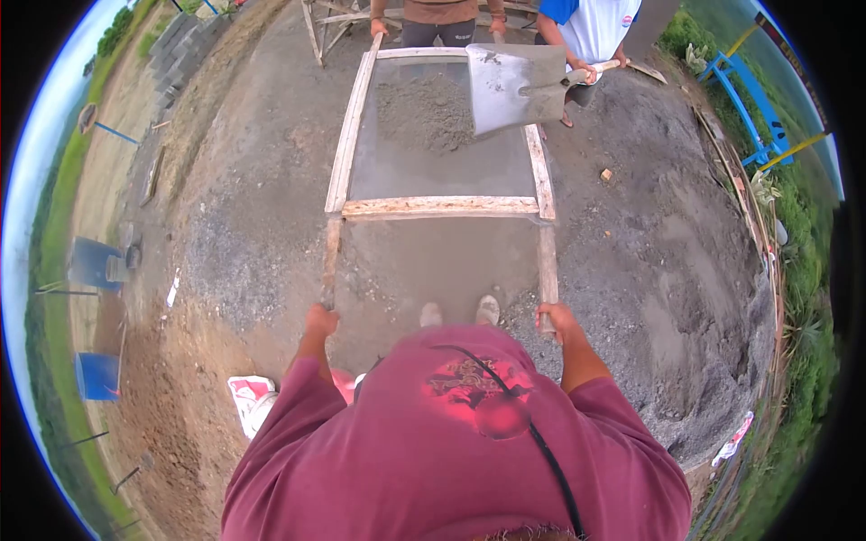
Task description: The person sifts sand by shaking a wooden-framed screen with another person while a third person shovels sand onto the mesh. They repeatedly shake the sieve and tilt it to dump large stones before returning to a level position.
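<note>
My left hand is wrapped round the near left handle of a wooden-framed sieve. On the other side, my right hand grips the near right handle. Damp grey sand lies heaped on the mesh toward the far end. Across from me, a person in a brown top holds the far handles; one of that person's hands shows at the left handle. A shovel hangs over the right side of the mesh, held by another person in a white and blue shirt.
Grey sand is spread over the ground to the right. Blue drums stand at the left, near a white and red sack. Concrete blocks are stacked at the far left. A blue metal frame stands at the right edge.
</note>
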Action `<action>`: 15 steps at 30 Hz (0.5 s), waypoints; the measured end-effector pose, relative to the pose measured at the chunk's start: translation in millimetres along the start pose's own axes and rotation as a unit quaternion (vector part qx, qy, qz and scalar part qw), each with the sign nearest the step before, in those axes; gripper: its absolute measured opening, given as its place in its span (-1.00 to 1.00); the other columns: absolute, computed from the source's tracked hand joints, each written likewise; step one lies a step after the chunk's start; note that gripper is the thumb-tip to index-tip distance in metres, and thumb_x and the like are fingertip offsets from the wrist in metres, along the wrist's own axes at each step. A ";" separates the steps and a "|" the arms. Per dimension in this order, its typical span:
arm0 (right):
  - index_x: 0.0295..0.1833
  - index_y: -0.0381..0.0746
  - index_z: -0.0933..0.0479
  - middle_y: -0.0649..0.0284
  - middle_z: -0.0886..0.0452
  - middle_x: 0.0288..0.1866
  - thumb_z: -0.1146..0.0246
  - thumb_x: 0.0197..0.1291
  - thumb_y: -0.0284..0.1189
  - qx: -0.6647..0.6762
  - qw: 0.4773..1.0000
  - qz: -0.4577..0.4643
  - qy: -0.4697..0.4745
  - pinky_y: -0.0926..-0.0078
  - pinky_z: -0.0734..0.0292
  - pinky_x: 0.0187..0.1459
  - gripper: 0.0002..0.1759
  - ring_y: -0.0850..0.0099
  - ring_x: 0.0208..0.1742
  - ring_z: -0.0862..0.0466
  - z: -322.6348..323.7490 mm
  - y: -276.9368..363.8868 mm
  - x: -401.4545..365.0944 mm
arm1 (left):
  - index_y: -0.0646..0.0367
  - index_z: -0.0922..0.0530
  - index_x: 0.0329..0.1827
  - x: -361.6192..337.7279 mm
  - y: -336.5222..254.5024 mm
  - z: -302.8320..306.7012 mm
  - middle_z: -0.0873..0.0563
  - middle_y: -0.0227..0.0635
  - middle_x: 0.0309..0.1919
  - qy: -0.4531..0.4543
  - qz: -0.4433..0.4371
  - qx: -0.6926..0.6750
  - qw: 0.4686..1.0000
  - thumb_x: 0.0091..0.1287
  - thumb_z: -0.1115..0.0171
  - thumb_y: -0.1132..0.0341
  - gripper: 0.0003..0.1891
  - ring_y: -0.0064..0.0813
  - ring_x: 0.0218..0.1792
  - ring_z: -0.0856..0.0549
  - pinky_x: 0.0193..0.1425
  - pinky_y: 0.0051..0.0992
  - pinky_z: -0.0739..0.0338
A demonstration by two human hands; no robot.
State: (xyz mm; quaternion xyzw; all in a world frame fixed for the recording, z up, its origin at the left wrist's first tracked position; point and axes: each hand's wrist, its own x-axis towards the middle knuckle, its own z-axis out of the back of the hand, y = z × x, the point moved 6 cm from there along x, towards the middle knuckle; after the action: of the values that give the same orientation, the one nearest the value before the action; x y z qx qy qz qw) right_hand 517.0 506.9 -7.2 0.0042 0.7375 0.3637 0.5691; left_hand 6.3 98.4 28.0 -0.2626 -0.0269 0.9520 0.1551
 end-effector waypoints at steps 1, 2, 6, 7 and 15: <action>-0.28 -0.33 -0.54 0.20 -0.57 -0.51 -0.26 0.07 -0.47 -0.002 1.000 0.000 0.003 0.36 -0.55 -0.46 -0.85 0.36 -0.51 -0.62 0.0 -1.3 0.3 | 0.50 -0.55 -0.03 -1.1 2.0 -0.9 -0.65 0.28 -0.04 0.000 -0.006 0.009 1.000 0.07 -0.36 0.07 -0.40 0.09 0.08 -0.65 0.14 -0.18 -0.54; -0.28 -0.33 -0.54 0.20 -0.57 -0.51 -0.26 0.06 -0.47 -0.004 1.000 0.008 -0.001 0.36 -0.55 -0.46 -0.85 0.36 -0.52 -0.62 -0.6 -1.1 -2.4 | 0.51 -0.54 -0.03 -1.0 2.3 -2.1 -0.65 0.29 -0.05 0.001 -0.012 0.017 1.000 0.07 -0.36 0.08 -0.40 0.10 0.07 -0.66 0.13 -0.17 -0.55; -0.30 -0.34 -0.54 0.20 -0.57 -0.52 -0.28 0.03 -0.47 -0.027 0.999 0.008 -0.025 0.37 -0.54 -0.47 -0.84 0.35 -0.55 -0.62 5.8 -10.9 -30.4 | 0.48 -0.48 0.07 -21.1 16.3 -20.1 -0.63 0.29 -0.01 0.040 -0.002 -0.024 0.999 0.04 -0.34 0.11 -0.36 0.16 0.11 -0.61 0.19 -0.17 -0.53; -0.30 -0.34 -0.54 0.20 -0.57 -0.53 -0.28 0.02 -0.47 -0.035 0.999 0.003 -0.032 0.38 -0.54 -0.47 -0.83 0.35 -0.56 -0.61 13.8 -23.5 -38.3 | 0.49 -0.46 0.09 -31.7 32.1 -39.2 -0.62 0.31 0.00 0.078 0.020 -0.057 0.995 0.04 -0.36 0.11 -0.34 0.17 0.12 -0.61 0.18 -0.15 -0.54; -0.24 -0.55 -0.61 0.04 -0.64 -0.42 -0.39 -0.22 -0.52 -0.117 0.976 -0.084 -0.163 0.21 -0.52 -0.42 -0.62 0.17 -0.46 -0.67 34.1 -101.4 -149.5 | 0.38 -0.61 -0.06 -157.6 120.8 -104.9 -0.74 0.06 -0.19 0.159 0.046 -0.167 0.972 0.00 -0.48 0.07 -0.43 -0.11 -0.04 -0.73 0.01 -0.21 -0.60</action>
State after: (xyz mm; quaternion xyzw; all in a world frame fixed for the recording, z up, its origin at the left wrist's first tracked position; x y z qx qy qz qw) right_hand 639.8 387.6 60.0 -0.0651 0.5851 0.3932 0.7063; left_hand 154.0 -68.3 -0.8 -0.4337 -0.1483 0.8862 0.0673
